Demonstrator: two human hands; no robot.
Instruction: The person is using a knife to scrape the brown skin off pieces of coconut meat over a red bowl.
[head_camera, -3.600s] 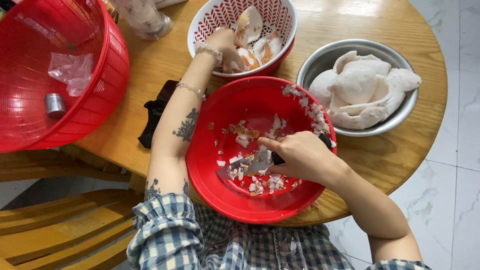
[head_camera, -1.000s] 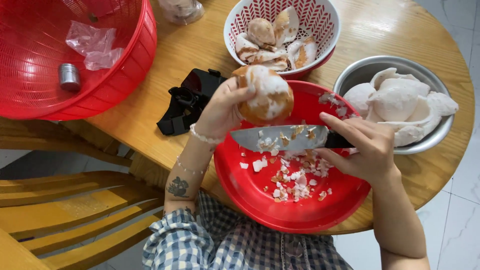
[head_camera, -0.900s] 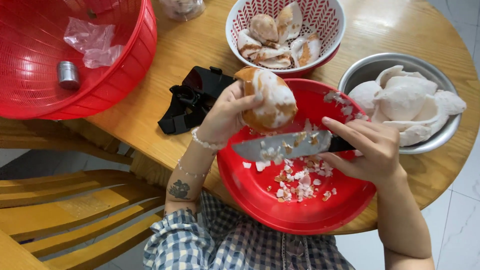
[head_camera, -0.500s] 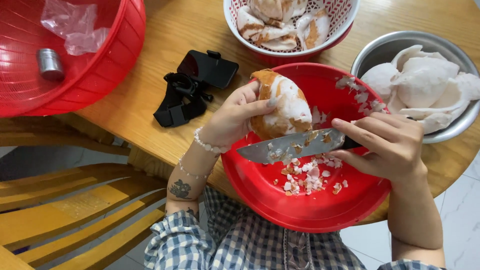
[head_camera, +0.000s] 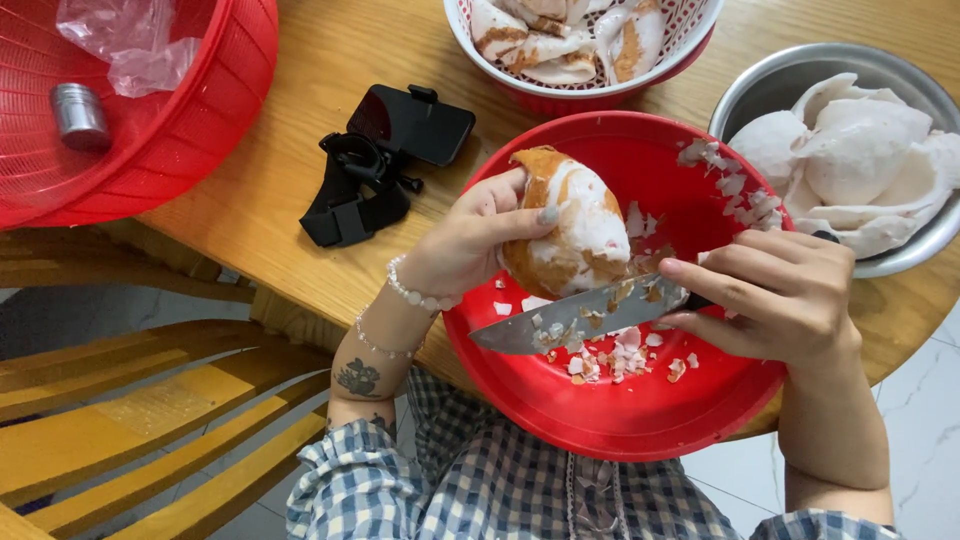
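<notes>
Holding a rounded chunk of white coconut flesh with patches of brown skin (head_camera: 565, 235) over the wide red plastic basin (head_camera: 600, 420), the left hand (head_camera: 470, 240) wraps its fingers (head_camera: 515, 222) around the chunk's left side, thumb across the front, so the skinned face turns toward the blade. The right hand (head_camera: 775, 295) has its fingers (head_camera: 720, 270) closed around the dark handle of a steel kitchen knife (head_camera: 570, 320), index finger stretched along the top, with the blade lying almost flat and touching the chunk's lower edge. That low, flat angle suits shaving thin skin, and holding the chunk above the basin lets the brown and white shavings (head_camera: 610, 355) drop into its bottom.

Beyond the basin's far rim stands a red-and-white patterned bowl (head_camera: 480, 45) with unpeeled pieces, placed where the left hand can reach them; to the basin's right sits a round metal bowl (head_camera: 760, 85) with clean white pieces. Left of the basin, a black phone mount with a strap (head_camera: 385, 160) rests on the round wooden worktop (head_camera: 330, 60), and farther left is a large red mesh basket (head_camera: 210, 110) holding a small metal cylinder and crumpled clear plastic.

The basin overhangs the worktop's near edge, toward the person's checked shirt. Open room lies mainly left of the basin, between it and the mount; the knife tip points that way, apart from the left wrist.
</notes>
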